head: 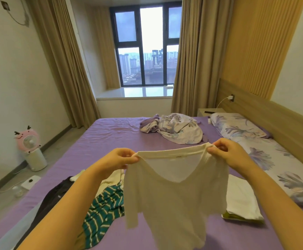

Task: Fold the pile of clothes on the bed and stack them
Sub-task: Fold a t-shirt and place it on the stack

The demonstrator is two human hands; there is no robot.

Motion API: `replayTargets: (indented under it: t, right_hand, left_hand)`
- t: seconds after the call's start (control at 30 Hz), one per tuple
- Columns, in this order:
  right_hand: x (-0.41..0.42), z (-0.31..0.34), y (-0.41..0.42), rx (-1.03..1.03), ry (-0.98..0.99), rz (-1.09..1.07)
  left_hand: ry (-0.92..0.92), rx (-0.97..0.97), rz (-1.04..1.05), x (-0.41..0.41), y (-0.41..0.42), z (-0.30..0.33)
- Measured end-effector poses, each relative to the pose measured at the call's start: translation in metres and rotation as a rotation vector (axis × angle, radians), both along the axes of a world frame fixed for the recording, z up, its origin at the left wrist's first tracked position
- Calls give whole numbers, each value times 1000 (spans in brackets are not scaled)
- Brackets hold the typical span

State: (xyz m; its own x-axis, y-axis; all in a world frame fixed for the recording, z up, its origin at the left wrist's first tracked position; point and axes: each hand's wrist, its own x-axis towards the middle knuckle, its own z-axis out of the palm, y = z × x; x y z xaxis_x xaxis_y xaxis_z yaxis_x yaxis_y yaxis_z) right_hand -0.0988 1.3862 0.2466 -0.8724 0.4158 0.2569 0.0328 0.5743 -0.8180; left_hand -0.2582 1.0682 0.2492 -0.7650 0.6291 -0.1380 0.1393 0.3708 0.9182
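Cream top [174, 192] held up in the air over the purple bed [111, 134], spread out flat and facing the camera, V-shaped neckline uppermost, hem hanging down toward the near edge of the mattress. Pinched at the two shoulder points: left hand [118, 158] with fingers and thumb curled onto the left shoulder seam, right hand [231, 152] gripping the right shoulder seam the same way, both at about equal height, bare forearms reaching in from the lower corners.

Beneath and to the left of the hanging top, lying loose on the sheet: striped green-and-white garment [103, 210], crumpled, partly hidden by the left forearm; pale yellowish garment [111, 179] just above it; dark garment [56, 195] further left near the bed's edge. To the right of the top, resting on the sheet: folded white cloth [240, 199] stacked on something yellow-green, only an edge of which shows.

Farther up the bed, well apart from the hands: rumpled floral bedding [176, 129] in a heap. Along the right side, floral pillow [237, 127] against the wooden headboard [266, 112].

On the floor at the left, pink fan [29, 141] perched on a white cylinder. Straight ahead, window [147, 47] flanked by beige curtains [62, 60].
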Motion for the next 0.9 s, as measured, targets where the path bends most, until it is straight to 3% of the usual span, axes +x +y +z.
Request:
replayTargets:
  t: [0.1, 0.33, 0.4, 0.5, 0.6, 0.77, 0.9]
  right_hand:
    - [-4, 4, 0, -11, 22, 18]
    - [2, 5, 7, -142, -80, 173]
    - [4, 4, 6, -27, -104, 134]
    - [1, 2, -4, 346, -117, -34]
    - [-7, 1, -18, 519, -77, -209]
    - [-14, 3, -42, 295, 63, -181]
    - [-19, -1, -59, 471, -5, -208]
  left_hand:
    - [-52, 152, 125, -1, 3, -3]
    - [350, 103, 329, -10, 21, 6]
    - [417, 96, 353, -16, 20, 14]
    - [516, 126, 390, -21, 17, 26]
    - [584, 146, 322, -21, 9, 40]
    - [497, 63, 95, -17, -24, 65]
    - [475, -52, 62, -17, -56, 65]
